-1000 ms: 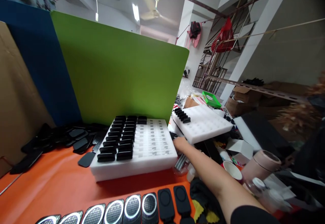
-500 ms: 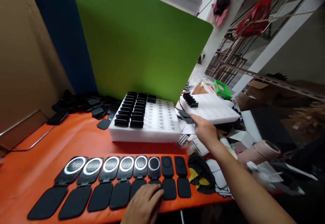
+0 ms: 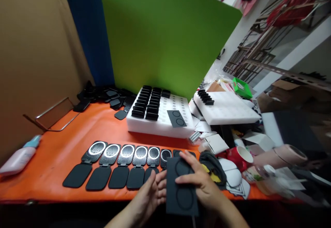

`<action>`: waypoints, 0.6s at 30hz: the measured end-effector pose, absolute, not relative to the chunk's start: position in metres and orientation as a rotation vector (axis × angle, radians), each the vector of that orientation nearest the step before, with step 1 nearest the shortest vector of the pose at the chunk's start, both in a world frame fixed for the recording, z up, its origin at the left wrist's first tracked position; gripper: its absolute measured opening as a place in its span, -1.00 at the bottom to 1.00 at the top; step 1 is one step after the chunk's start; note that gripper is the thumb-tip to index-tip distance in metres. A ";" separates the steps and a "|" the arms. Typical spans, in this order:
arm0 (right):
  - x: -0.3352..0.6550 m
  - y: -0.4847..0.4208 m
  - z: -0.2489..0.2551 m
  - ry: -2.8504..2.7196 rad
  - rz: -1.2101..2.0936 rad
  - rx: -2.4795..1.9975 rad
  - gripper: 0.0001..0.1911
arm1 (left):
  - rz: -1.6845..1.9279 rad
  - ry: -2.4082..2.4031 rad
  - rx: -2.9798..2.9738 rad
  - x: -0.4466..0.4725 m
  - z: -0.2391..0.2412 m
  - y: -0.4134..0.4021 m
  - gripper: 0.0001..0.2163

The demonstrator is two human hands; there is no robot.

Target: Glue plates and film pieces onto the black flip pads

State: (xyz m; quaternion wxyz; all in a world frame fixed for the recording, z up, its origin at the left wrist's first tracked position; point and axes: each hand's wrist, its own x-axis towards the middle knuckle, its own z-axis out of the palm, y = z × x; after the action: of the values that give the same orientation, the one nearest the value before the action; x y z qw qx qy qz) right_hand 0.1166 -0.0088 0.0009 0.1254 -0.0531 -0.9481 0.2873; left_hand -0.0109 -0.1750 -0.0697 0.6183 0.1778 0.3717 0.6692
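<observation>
My right hand [image 3: 203, 183] grips a dark grey sheet [image 3: 181, 200] marked with two ring outlines, its thumb and fingers lying over the sheet's right side. At the sheet's left edge is my left hand [image 3: 148, 195], open with its fingers stretched out; whether the fingertips touch the sheet I cannot tell. Beyond the hands is a row of unfolded black hinged pads [image 3: 136, 178], several with a silvery ring on the upper half; the sheet and hands hide those at the right end. A second grey sheet [image 3: 177, 118] with two rings lies on the white foam block [image 3: 155, 128].
Black folded pieces [image 3: 152, 107] stand in rows in the foam block. Another foam block [image 3: 230, 112] lies to the right. Black parts [image 3: 111, 95] are heaped at the back left. A pink bottle [image 3: 20, 157], a red cup [image 3: 239, 157] and a dark cloth [image 3: 213, 166] sit around the orange tabletop [image 3: 103, 126].
My right hand has come back from beside the right foam block with a grey sheet. My left hand has lifted off the pads. Another sheet now lies on the foam block.
</observation>
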 end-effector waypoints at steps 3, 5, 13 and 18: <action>0.117 -0.036 -0.026 -2.699 0.903 -0.118 -0.64 | 1.575 0.805 0.229 -0.021 -0.054 -0.174 -0.59; 0.114 -0.044 -0.037 -2.533 0.895 -0.278 -0.57 | 1.631 0.925 0.145 -0.024 -0.048 -0.173 -0.61; 0.095 -0.061 -0.046 -2.235 1.273 -0.796 -0.64 | 1.821 1.099 -0.015 -0.024 -0.052 -0.180 -0.75; 0.089 -0.051 -0.043 -2.119 1.469 -0.822 -0.68 | 1.768 1.185 0.077 -0.033 -0.058 -0.186 -0.79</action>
State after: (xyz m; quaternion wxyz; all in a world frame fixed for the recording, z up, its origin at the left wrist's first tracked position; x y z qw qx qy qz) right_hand 0.0891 -0.0514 -0.0426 0.2159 -0.2967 -0.7644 0.5301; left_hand -0.0331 -0.1859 -0.0575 0.4844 0.0316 0.4868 0.7262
